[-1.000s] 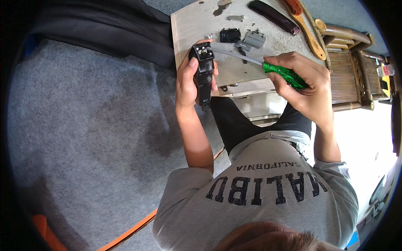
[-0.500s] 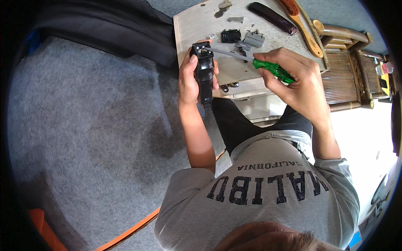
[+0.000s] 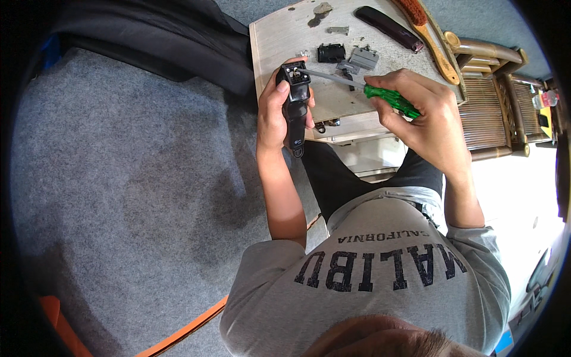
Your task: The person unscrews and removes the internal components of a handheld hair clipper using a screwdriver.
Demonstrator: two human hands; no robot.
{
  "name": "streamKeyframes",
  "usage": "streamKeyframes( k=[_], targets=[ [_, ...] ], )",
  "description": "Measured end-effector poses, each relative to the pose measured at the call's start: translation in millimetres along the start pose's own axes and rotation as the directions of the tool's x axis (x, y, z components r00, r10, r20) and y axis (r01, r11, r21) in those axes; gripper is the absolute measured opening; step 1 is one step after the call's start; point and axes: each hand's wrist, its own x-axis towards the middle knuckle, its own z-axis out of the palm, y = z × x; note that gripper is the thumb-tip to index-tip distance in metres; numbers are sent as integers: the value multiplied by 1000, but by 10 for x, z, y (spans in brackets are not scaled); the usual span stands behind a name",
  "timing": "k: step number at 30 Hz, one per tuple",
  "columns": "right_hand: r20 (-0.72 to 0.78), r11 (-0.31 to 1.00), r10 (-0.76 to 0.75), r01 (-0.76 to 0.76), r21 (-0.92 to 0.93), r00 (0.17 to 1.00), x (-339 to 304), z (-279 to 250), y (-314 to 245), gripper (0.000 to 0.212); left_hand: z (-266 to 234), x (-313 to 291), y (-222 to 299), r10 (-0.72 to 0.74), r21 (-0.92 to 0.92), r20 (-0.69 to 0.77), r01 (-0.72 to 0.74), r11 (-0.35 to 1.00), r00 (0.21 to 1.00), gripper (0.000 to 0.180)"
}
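Observation:
My left hand (image 3: pixel 275 119) is wrapped round a black hair clipper (image 3: pixel 295 113), held upright with its open top end facing away from me. The blade is off, and small metal parts show inside that end. In my right hand (image 3: pixel 425 110) is a screwdriver (image 3: pixel 392 100) with a green handle, gripped between thumb and fingers. Its long grey shaft points left, and the tip is at the clipper's open end. Whether the tip touches a part inside is too small to tell. Beyond the hands lie a black clipper part (image 3: pixel 331 53) and a grey blade piece (image 3: pixel 363 59).
These parts lie on a pale wooden table (image 3: pixel 339 110). A small metal strip (image 3: pixel 338 30), a dark elongated case (image 3: pixel 389 28) and a wooden-handled brush (image 3: pixel 437 50) are farther back. A bamboo chair (image 3: pixel 488 113) stands at the right. Black cloth (image 3: pixel 160 41) is draped at the far left.
The clipper and my left hand have shifted slightly right in the picture, along with the table. The screwdriver tip stays at the clipper's open end.

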Motion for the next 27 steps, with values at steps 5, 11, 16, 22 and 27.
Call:
streamKeyframes(
  k=[5, 11, 16, 22, 27],
  targets=[
    [32, 999, 42, -42, -5, 999, 3, -34, -41, 24, 8, -4, 19, -7, 14, -9, 8, 1000, 1000, 61],
    [17, 999, 16, -15, -38, 1000, -6, -20, -36, 24, 18, -2, 23, 19, 47, -9, -18, 999, 1000, 61],
    [21, 998, 13, -12, -56, 1000, -4, -19, -51, 23, 21, -5, 24, 27, 41, -4, -27, 999, 1000, 60],
    [7, 999, 8, -7, -42, 1000, -14, -19, -37, 24, 6, -9, 10, 6, 34, -11, -5, 999, 1000, 59],
    [27, 999, 12, -11, -52, 1000, -5, -39, -48, 25, 17, -15, 15, 3, 35, -23, -2, 999, 1000, 60]
  ],
)
